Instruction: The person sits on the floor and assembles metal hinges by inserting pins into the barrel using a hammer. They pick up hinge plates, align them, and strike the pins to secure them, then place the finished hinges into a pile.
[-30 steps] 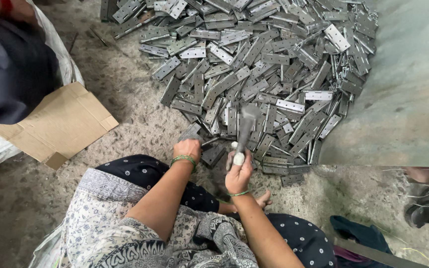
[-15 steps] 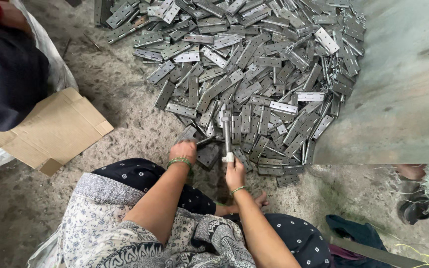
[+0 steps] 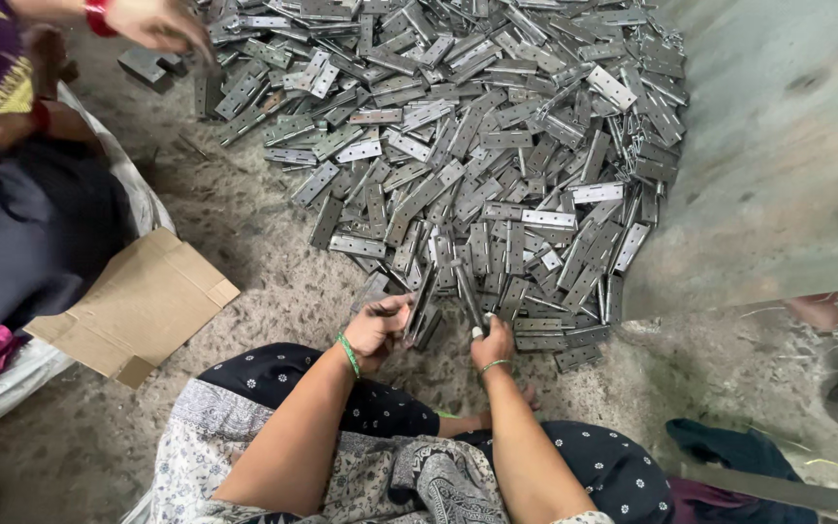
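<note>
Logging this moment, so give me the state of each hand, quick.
Left hand: curled shut on a metal hinge at the pile's edge.
Right hand: closed around a thin metal pin.

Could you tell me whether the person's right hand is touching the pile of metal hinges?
Touching: the head view shows the right hand gripping a hinge at the near edge of the pile of metal hinges.
</note>
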